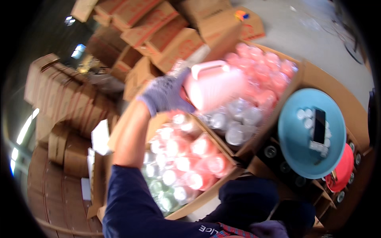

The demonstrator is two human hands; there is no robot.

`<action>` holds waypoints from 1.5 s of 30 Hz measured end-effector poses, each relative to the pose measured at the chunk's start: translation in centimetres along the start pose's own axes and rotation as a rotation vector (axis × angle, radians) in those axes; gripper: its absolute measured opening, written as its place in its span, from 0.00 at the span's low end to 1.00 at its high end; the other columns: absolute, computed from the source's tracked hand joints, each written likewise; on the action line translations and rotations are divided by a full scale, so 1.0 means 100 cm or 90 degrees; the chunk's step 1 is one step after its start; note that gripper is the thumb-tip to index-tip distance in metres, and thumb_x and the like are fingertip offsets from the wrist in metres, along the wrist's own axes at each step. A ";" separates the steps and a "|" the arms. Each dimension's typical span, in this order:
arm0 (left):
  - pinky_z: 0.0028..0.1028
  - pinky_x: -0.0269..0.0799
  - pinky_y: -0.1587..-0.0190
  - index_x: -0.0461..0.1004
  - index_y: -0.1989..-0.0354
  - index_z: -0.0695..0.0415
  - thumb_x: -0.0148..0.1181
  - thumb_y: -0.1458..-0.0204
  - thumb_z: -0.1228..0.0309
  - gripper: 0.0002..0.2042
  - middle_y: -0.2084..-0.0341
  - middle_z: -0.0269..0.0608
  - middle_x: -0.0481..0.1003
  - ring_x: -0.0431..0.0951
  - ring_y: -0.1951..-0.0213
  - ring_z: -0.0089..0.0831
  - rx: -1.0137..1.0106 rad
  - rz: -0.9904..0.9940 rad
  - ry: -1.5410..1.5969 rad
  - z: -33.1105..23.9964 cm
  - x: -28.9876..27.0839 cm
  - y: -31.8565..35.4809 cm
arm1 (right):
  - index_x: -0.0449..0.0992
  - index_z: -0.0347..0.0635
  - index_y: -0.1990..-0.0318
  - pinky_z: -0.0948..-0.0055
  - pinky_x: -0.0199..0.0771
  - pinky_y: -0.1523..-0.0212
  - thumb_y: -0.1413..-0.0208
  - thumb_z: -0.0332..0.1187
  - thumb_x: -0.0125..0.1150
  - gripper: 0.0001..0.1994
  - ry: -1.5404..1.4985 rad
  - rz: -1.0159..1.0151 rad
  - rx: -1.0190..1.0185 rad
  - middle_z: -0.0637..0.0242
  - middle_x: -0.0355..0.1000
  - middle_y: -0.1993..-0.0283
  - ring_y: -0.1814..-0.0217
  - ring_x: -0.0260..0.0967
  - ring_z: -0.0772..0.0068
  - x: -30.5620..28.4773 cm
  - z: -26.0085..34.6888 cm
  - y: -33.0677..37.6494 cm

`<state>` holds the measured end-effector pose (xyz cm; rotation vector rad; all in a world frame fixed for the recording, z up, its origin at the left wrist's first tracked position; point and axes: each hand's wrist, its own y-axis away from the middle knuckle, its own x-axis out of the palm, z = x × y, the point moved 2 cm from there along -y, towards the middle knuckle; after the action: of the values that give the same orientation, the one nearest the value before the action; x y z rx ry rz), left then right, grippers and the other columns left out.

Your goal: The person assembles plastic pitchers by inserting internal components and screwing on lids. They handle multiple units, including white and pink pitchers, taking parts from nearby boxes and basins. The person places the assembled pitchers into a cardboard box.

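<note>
My left hand (168, 93), in a grey-lilac knitted glove, is closed on one end of a pale pink plastic jug (216, 85). Tipped on its side, the jug has its handle uppermost and hangs over two cartons; motion blurs it. Below it, the nearer carton (202, 200) holds rows of pink, clear and greenish plastic-wrapped vessels (174, 148). Behind, a larger carton (303, 73) contains wrapped pink vessels (266, 65) and clear ones (238, 119). At the lower edge shows a lilac patch, probably my right hand (270, 229) in its glove, fingers not visible.
Right of the cartons, a light blue basin (291, 158) holds a dark phone (319, 127) and small white round pieces (304, 114). A red dish (344, 174) sits beside it, above a divided carton. Stacked cartons (59, 91) line the left; more cartons (158, 31) lie beyond.
</note>
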<state>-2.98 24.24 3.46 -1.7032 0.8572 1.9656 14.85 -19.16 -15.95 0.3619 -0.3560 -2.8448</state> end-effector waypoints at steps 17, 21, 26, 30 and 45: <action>0.42 0.50 0.29 0.34 0.25 0.61 0.78 0.59 0.56 0.62 0.27 0.64 0.39 0.58 0.30 0.52 0.537 -0.088 0.618 -0.244 0.159 0.315 | 0.72 0.31 0.43 0.69 0.75 0.50 0.31 0.42 0.47 0.22 -0.256 -1.019 -0.006 0.54 0.75 0.49 0.51 0.74 0.64 -0.003 -0.011 0.197; 0.48 0.64 0.36 0.65 0.41 0.64 0.80 0.66 0.63 0.42 0.41 0.71 0.65 0.68 0.39 0.62 0.498 -0.455 0.548 -0.260 0.205 0.326 | 0.76 0.32 0.57 0.69 0.70 0.57 0.31 0.38 0.47 0.16 0.016 -1.028 -0.098 0.62 0.72 0.62 0.59 0.68 0.70 0.002 -0.028 0.192; 0.32 0.72 0.46 0.66 0.38 0.64 0.75 0.62 0.72 0.38 0.46 0.41 0.74 0.73 0.43 0.28 0.253 0.223 1.249 -0.253 0.178 0.320 | 0.70 0.37 0.68 0.76 0.60 0.64 0.35 0.36 0.49 0.13 0.030 -1.057 -0.170 0.70 0.62 0.70 0.66 0.55 0.80 0.025 0.022 0.217; 0.28 0.75 0.52 0.71 0.44 0.61 0.73 0.61 0.74 0.30 0.51 0.37 0.78 0.78 0.51 0.26 0.348 -0.058 0.962 -0.248 0.177 0.320 | 0.73 0.28 0.59 0.71 0.67 0.56 0.38 0.43 0.47 0.21 0.081 -1.191 -0.349 0.61 0.72 0.59 0.60 0.66 0.71 0.037 0.038 0.245; 0.38 0.76 0.72 0.58 0.34 0.61 0.48 0.48 0.34 0.44 0.57 0.58 0.73 0.79 0.67 0.48 0.155 -0.071 0.934 -0.172 0.200 0.276 | 0.66 0.35 0.39 0.64 0.73 0.44 0.29 0.35 0.46 0.18 0.030 -1.057 -0.144 0.54 0.73 0.44 0.45 0.72 0.64 0.004 -0.037 0.265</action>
<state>-12.01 -9.39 -12.17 -2.7802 1.2387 0.1999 21.19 -44.88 -12.40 1.0322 0.6314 -4.3128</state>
